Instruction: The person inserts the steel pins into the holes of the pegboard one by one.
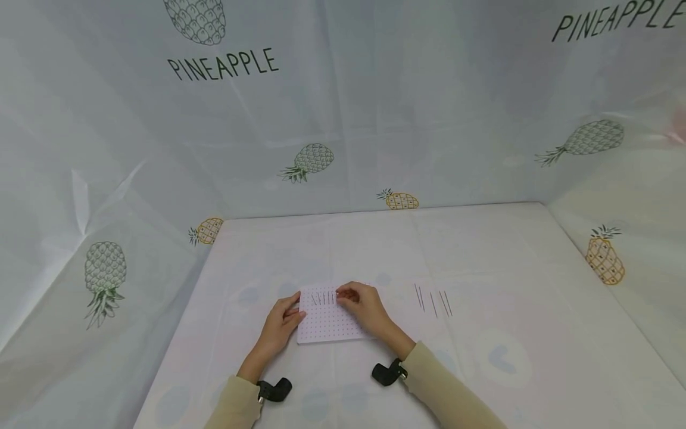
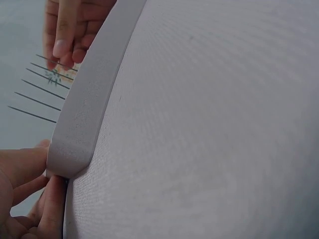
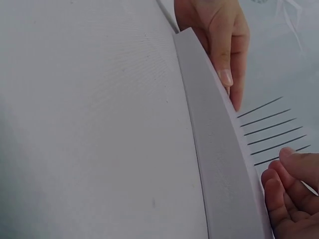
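Note:
A white pegboard (image 1: 327, 330) with a grid of small holes lies on the table. Several thin dark metal pins (image 3: 270, 126) stand in a row along its far part; in the head view the leftmost leans. My left hand (image 1: 281, 322) grips the board's left edge, thumb above and fingers against the side (image 2: 52, 204). At the right end of the row is my right hand (image 1: 370, 307), its thumb and curled fingers close around the last pin. In the right wrist view the thumb crosses that pin; I cannot tell whether the fingers pinch it.
Several loose pins (image 1: 433, 304) lie on the table to the right of the board, roughly side by side. A pale cloth with faint patterns covers the table (image 1: 493, 256). Curtains printed with pineapples (image 1: 314, 158) hang behind it and at both sides.

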Tool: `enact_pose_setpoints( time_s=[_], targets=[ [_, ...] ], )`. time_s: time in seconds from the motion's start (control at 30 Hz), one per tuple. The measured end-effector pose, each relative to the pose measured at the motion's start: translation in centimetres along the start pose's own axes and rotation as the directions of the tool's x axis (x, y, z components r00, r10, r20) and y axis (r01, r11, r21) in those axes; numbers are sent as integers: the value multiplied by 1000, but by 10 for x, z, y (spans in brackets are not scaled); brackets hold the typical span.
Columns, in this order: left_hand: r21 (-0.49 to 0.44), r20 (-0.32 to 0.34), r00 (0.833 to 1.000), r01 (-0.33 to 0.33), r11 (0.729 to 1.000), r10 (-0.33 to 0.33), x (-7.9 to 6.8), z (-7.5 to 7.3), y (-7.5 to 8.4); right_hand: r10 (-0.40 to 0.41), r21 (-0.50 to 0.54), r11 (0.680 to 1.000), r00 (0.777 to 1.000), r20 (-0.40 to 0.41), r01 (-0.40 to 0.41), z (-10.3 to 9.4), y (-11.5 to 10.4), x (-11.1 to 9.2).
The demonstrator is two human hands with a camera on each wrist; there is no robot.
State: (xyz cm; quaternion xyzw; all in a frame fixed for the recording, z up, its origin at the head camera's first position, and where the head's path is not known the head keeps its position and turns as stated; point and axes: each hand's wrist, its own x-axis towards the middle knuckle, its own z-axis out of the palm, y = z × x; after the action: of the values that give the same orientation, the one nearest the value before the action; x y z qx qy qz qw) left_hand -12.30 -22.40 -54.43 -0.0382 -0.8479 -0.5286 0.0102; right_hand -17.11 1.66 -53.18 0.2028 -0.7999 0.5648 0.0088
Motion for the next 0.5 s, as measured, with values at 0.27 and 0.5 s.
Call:
enact_pose_setpoints(
  time_s=[0.27,0.5],
  targets=[
    [14,8,1000,9,1000,-9,-1,-1,2,19,23,1000,1000,-16,-19,-9,1,-3],
    [10,11,1000,9,1000,-9,-2,-1,5,52,37,998,994,-99,-49,-23,-3,-5]
  ],
)
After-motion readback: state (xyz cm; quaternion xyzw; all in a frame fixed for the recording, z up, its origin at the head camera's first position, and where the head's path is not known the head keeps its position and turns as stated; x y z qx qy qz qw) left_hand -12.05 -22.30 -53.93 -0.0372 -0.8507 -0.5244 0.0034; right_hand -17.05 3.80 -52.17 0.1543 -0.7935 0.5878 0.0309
